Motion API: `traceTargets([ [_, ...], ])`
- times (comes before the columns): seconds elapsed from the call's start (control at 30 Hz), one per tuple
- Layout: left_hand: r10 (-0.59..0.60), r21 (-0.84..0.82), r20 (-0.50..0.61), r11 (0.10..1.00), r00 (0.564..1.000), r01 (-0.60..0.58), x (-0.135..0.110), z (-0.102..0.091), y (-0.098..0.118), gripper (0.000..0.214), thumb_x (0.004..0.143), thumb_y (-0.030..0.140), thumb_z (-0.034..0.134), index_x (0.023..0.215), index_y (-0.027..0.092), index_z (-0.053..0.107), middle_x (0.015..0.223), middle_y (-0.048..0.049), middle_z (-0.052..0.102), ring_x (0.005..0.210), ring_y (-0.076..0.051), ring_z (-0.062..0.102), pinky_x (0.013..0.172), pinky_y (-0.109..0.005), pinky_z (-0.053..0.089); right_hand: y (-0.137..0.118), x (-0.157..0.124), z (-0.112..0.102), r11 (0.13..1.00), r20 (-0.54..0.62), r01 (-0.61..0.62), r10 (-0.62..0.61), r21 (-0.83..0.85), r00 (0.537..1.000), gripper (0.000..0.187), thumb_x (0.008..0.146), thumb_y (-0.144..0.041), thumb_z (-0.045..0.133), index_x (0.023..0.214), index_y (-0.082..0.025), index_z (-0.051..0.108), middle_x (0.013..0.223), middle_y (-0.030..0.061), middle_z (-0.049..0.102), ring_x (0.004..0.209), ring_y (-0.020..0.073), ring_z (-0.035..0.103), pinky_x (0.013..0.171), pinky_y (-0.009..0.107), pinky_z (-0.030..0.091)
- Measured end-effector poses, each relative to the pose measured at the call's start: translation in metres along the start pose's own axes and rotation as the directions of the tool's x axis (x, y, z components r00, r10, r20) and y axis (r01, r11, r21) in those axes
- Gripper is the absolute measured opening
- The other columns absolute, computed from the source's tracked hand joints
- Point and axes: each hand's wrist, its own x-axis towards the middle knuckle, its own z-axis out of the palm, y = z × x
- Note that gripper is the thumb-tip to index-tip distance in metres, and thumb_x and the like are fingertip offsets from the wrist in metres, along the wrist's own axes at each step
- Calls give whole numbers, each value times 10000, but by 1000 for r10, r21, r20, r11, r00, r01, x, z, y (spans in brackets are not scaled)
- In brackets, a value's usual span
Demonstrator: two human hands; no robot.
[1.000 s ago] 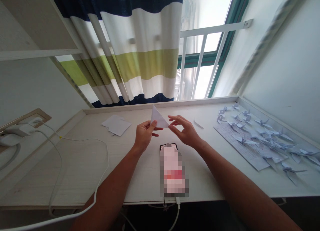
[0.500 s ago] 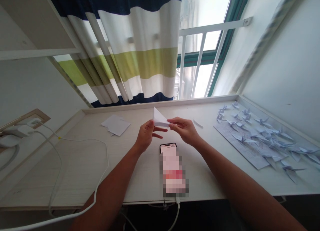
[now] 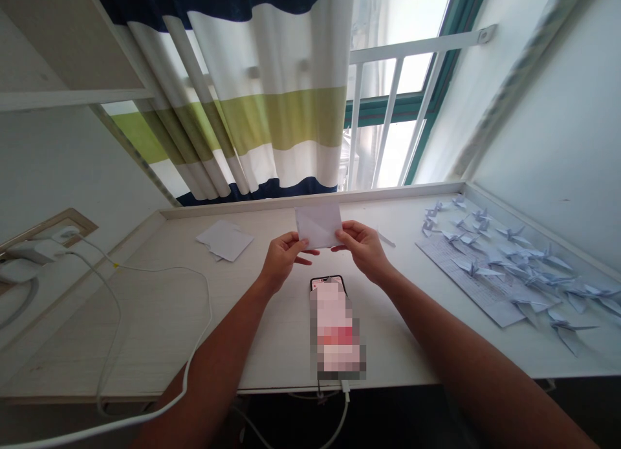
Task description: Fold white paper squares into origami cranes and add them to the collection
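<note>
A nearly square sheet of white paper [image 3: 319,226] is held up over the middle of the desk, showing a faint diagonal crease. My left hand [image 3: 283,258] pinches its lower left corner between thumb and fingers, with other fingers stretched out beneath. On the lower right edge, my right hand [image 3: 363,248] grips the same sheet, thumb in front and fingers behind. Below my hands lies a phone [image 3: 334,326], its screen blurred out and a charging cable [image 3: 345,391] plugged into its lower end.
Several folded paper cranes [image 3: 524,261] crowd the desk's right side, some on a printed sheet [image 3: 475,287]. Loose white paper squares [image 3: 226,239] lie at left, a thin paper strip [image 3: 387,237] at right. A white cable [image 3: 209,300] crosses the left side; a curtain [image 3: 272,80] hangs behind.
The paper, folded into a triangular shape before, is now opened out as a flat square. My right hand has moved from the triangle's tip to the square's right edge.
</note>
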Motion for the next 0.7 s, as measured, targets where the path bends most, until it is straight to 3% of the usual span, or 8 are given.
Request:
traceTargets([
  [0.1,-14,-20,-40,1000,999,14,2,-1,-3,416,795,477,754,1030,135,716,943,-85,749,784,-209,718,586,-308,619,4,1,-2,1000,42,-21,22,-17,999,351,762,-466,829,911,-171,711,829,43,742,770,189,709,696,336,616],
  [0.27,15,-66,-164,997,986,-26,5,-2,-6,440,742,530,790,935,143,707,851,-56,737,685,-158,650,536,-261,566,8,1,-3,996,159,-76,82,-47,984,349,776,-472,819,887,-157,716,848,55,748,720,182,717,720,354,615],
  [0.5,-22,-41,-137,999,990,16,4,-3,0,455,693,492,833,965,150,708,920,-68,758,791,-191,698,582,-254,572,5,2,-5,997,73,-30,35,-73,997,384,767,-511,815,898,-159,736,852,64,741,757,193,700,691,358,633],
  [0.7,-8,-77,-147,997,989,-4,5,-6,1,450,732,531,804,938,165,643,841,-38,746,673,-156,687,528,-243,567,4,3,-10,991,116,-25,40,-128,992,391,801,-523,782,950,-163,750,877,68,751,698,181,704,682,366,619],
])
